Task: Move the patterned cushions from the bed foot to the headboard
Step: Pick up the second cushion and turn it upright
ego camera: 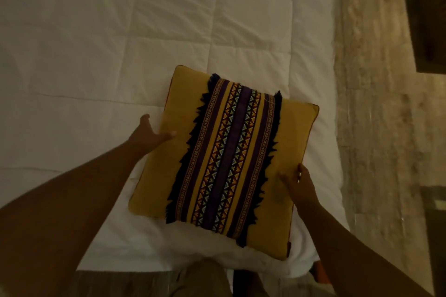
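A square mustard-yellow cushion (282, 135) with a purple patterned band and dark fringe down its middle lies flat on the white quilt (108, 60), close to the bed's near right corner. My left hand (149, 135) holds the cushion's left edge, thumb on top and fingers tucked under it. My right hand (299, 183) grips the right edge, thumb lying on the yellow cover. Only this one cushion is in view; the headboard is out of frame.
The bed's right edge runs beside a pale stone-look floor (376, 116). Dark furniture (424, 14) stands at the upper right. A wooden bed corner (321, 272) shows below the quilt, next to my trouser leg (205, 277).
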